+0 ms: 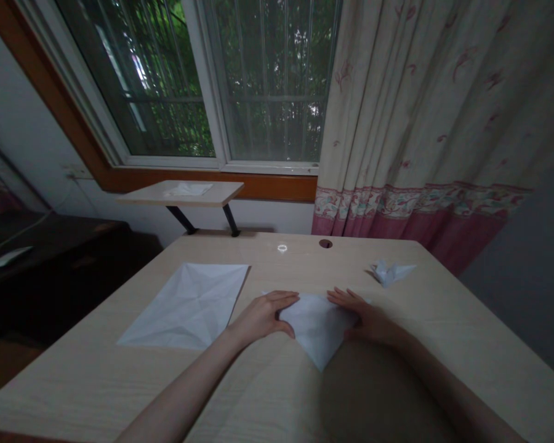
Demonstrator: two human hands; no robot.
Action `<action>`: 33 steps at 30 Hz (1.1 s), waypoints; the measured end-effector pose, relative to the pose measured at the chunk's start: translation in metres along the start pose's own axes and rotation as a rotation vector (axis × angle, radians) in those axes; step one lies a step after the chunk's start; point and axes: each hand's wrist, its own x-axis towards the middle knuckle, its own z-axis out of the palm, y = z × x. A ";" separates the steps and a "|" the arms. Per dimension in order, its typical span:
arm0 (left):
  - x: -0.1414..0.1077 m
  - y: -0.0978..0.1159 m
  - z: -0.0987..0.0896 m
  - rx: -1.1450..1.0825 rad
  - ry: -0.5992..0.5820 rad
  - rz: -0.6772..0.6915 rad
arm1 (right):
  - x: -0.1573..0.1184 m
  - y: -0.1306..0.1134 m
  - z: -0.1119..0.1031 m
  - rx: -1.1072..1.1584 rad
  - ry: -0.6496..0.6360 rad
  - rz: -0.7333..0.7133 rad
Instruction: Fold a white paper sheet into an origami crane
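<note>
A white paper [321,329], folded with a point toward me, lies on the wooden table [258,394]. Over its left side rests my left hand [270,314], fingers stretched along the upper edge and thumb apart below. My right hand [362,317] lies on the paper's right side, its fingers also spread. Both hands press on the sheet rather than wrap round it. The paper's left and right corners are partly hidden under the hands.
A creased white sheet [191,304] lies flat at the left. A folded paper bird [390,272] stands at the back right. Behind are a raised shelf [152,193] with white paper [189,189] on it, a window, a curtain [410,154] and a cable hole [325,243].
</note>
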 end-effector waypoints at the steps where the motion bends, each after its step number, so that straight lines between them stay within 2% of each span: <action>1: 0.000 0.001 -0.001 -0.011 -0.003 -0.010 | 0.000 0.000 0.000 -0.025 -0.006 -0.015; 9: 0.000 0.011 -0.007 -0.006 0.011 -0.015 | 0.000 0.002 0.005 -0.122 0.038 -0.050; 17: 0.000 0.011 -0.005 0.053 0.054 0.011 | -0.001 0.006 0.006 -0.081 0.081 -0.068; 22: -0.001 0.010 -0.003 0.061 0.122 0.000 | -0.003 0.014 0.010 -0.023 0.165 -0.138; 26: -0.002 0.014 -0.004 0.067 0.155 -0.004 | -0.002 0.018 0.014 0.022 0.241 -0.123; 33: -0.002 0.017 -0.004 0.036 0.186 0.002 | -0.001 0.014 0.015 0.045 0.286 -0.157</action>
